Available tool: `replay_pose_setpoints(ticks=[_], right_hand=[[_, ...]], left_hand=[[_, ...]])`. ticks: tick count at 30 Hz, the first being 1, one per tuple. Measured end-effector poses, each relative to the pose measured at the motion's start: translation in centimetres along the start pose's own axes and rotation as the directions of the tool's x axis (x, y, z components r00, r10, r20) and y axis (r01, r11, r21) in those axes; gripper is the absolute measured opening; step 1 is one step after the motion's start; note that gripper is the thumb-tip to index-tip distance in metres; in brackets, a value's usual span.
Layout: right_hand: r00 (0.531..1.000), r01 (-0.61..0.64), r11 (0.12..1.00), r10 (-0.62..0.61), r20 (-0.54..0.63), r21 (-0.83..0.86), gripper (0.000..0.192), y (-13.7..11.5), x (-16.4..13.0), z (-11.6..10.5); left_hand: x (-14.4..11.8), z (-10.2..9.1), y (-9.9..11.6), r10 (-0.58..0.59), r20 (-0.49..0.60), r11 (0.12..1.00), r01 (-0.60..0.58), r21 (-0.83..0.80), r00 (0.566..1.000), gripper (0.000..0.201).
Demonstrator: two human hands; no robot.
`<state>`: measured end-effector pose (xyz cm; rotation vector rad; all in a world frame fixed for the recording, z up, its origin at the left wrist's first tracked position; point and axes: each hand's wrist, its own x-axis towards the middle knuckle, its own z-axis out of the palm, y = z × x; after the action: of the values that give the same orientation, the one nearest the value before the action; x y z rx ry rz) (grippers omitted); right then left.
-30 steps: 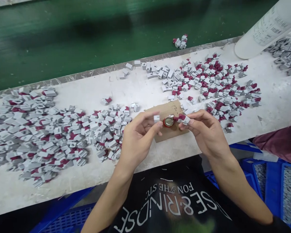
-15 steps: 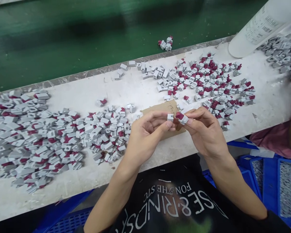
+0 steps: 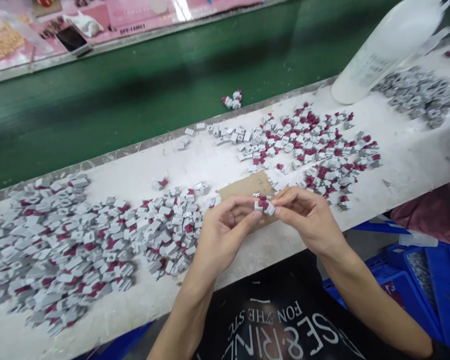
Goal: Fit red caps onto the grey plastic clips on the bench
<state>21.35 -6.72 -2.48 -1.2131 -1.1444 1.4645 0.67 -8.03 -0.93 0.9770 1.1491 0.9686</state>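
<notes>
Between my fingertips, a small grey block (image 3: 258,205) meets a grey-and-maroon plastic piece (image 3: 269,207); whether they are fully joined I cannot tell. My left hand (image 3: 225,227) pinches the grey block between thumb and forefinger. From the other side my right hand (image 3: 303,212) pinches the grey-and-maroon piece. Both hands are over a piece of brown cardboard (image 3: 243,187) with handwriting on it. To the left lies a large heap of grey and maroon pieces (image 3: 67,245). A looser spread of similar pieces (image 3: 311,140) lies beyond my right hand.
A white plastic bottle (image 3: 378,55) leans at the back right, by a pile of grey ring-like parts (image 3: 420,95). A few joined pieces (image 3: 233,100) sit past the table's back edge. Blue crates (image 3: 408,285) stand below right. A phone (image 3: 73,40) lies on the pink surface opposite.
The grey block and the grey-and-maroon piece, apart before, now touch as my hands have come together. The view has tilted up, bringing the pink surface into sight.
</notes>
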Motion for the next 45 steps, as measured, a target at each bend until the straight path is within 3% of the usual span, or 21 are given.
replay_pose_setpoints(ticks=[6,12,16,19,25,28,31,34,37,40,45], right_hand=[[0.997,-0.006,0.999,0.01,0.072,-0.053,0.032,-0.7,0.5,-0.4],[0.993,-0.015,0.994,0.028,0.114,-0.112,0.02,-1.2,0.5,-1.1],[0.999,0.038,0.97,-0.043,-0.016,-0.24,0.024,-1.5,1.2,-2.4],[0.991,0.049,0.92,-0.093,-0.097,-0.389,0.027,-1.4,1.6,-3.1],[0.986,0.114,0.86,-0.158,-0.048,-0.497,0.025,-1.8,3.4,-2.3],[0.974,0.201,0.779,-0.221,0.04,-0.594,0.023,-2.9,7.2,-0.6],[0.951,0.301,0.607,-0.25,0.183,-0.736,0.032,-4.3,13.5,2.7],[0.949,0.316,0.376,-0.111,0.296,-0.871,0.041,-5.3,20.5,7.3],[0.958,0.281,0.321,-0.031,0.287,-0.904,0.045,-5.0,25.7,12.0],[0.955,0.277,0.276,0.028,0.296,-0.92,0.044,-3.9,28.5,15.1],[0.901,0.407,0.22,0.062,0.429,-0.887,0.036,-2.5,30.1,16.6]], left_hand=[[0.8,-0.5,0.5,0.063,0.053,0.996,-0.066,0.064,0.997,0.008],[1.3,-1.3,2.0,0.063,0.127,0.958,-0.096,0.271,0.99,0.01],[2.5,-3.2,2.6,0.194,-0.024,0.875,-0.162,0.456,0.981,0.009],[3.9,-5.0,2.7,0.256,-0.157,0.821,-0.129,0.555,0.954,0.011],[5.3,-6.3,2.5,0.214,-0.205,0.739,-0.021,0.673,0.955,0.021],[5.1,-5.7,2.2,0.178,-0.2,0.776,-0.012,0.631,0.963,0.023],[4.7,-5.2,1.7,0.14,-0.194,0.827,-0.007,0.562,0.971,0.023],[4.4,-5.1,1.4,0.132,-0.209,0.848,-0.001,0.531,0.969,0.022],[4.1,-5.3,1.4,0.144,-0.228,0.841,0.002,0.541,0.963,0.021],[3.9,-5.9,1.6,0.133,-0.248,0.846,0.02,0.533,0.96,0.022],[5.0,-7.6,2.7,0.148,-0.27,0.837,0.025,0.546,0.952,0.02]])
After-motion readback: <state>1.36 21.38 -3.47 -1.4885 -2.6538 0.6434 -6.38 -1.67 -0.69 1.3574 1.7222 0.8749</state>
